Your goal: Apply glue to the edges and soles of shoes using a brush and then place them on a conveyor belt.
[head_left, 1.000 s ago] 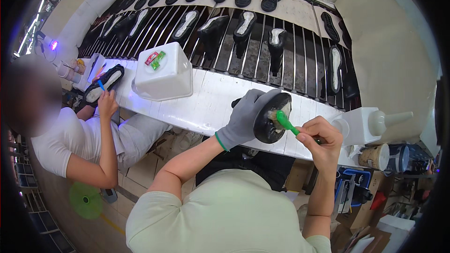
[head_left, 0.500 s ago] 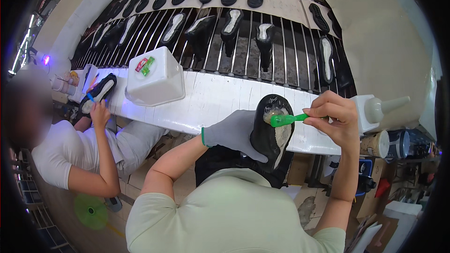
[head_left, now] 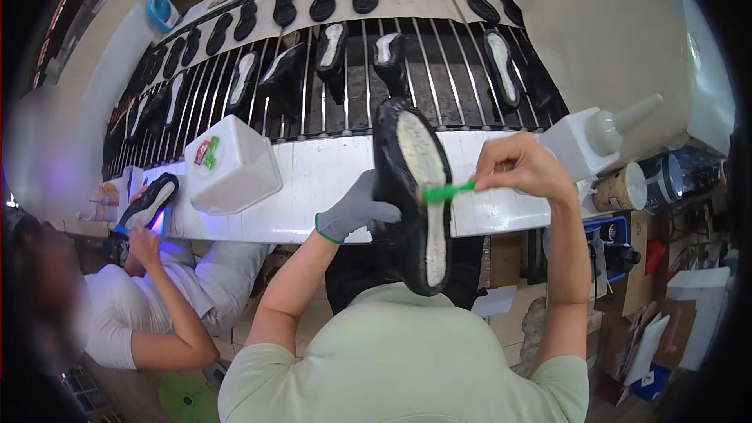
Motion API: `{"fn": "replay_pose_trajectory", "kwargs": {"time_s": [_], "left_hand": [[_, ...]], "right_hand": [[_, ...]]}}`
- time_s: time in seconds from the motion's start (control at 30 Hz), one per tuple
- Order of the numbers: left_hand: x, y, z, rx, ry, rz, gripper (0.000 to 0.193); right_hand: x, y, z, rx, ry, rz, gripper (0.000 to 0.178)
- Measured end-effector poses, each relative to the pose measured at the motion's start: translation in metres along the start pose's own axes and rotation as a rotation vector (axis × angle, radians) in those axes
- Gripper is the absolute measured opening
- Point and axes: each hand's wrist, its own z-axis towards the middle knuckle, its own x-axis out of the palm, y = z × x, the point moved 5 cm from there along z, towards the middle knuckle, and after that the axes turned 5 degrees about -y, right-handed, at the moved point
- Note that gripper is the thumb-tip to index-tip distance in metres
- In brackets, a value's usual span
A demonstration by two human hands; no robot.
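To the left of the white tub, a co-worker in a pale shirt has one hand near a black shoe with a whitish strip and a blue-handled tool. The tub sits on the white bench, two small wrapped sweets, one red and one green, on its top. Behind the tub, a rack of metal rods carries black shoes, several showing white strips, with a row of black soles on the pale band beyond. Right of the tub, the left hand, in a grey glove, has its grip closed around the side of a larger-looking black shoe, held up steeply at the bench's front edge, pale strip facing out. The green brush lies across that strip, its other end pinched by the bare right hand's grip, thumb against fingers. Farthest right of the tub are a white jug with a spout, a pale bucket and a blue crate.
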Motion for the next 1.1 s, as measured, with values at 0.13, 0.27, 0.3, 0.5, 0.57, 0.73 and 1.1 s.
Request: {"fn": "replay_pose_trajectory", "kwargs": {"time_s": [0.13, 0.27, 0.3, 0.5, 0.57, 0.73, 1.1], "left_hand": [[-0.001, 0.039, -0.003, -0.106, -0.349, -0.629, 0.064], [0.0, 0.036, -0.008, -0.057, -0.33, -0.67, 0.064], [0.002, 0.033, -0.012, -0.047, -0.338, -0.824, 0.059], [0.018, 0.019, -0.017, -0.113, -0.164, -1.043, 0.061], [0.019, 0.022, -0.012, -0.12, -0.181, -0.988, 0.06], [0.035, 0.002, -0.008, -0.155, -0.14, -1.029, 0.055], [0.02, 0.007, -0.002, -0.097, -0.199, -0.811, 0.045]], "right_hand": [[0.007, -0.04, -0.029, 0.151, -0.073, 0.501, 0.01], [-0.033, -0.093, -0.083, 0.243, -0.647, 0.649, 0.012], [-0.047, -0.109, -0.105, 0.342, -0.796, 0.348, 0.013], [-0.039, -0.127, -0.146, 0.658, -0.894, -0.676, 0.016], [-0.031, -0.132, -0.143, 0.666, -0.827, -0.919, 0.016], [-0.032, -0.154, -0.158, 0.675, -0.839, -0.696, 0.017], [-0.024, -0.176, -0.155, 0.528, -0.989, 0.49, 0.024]]}}
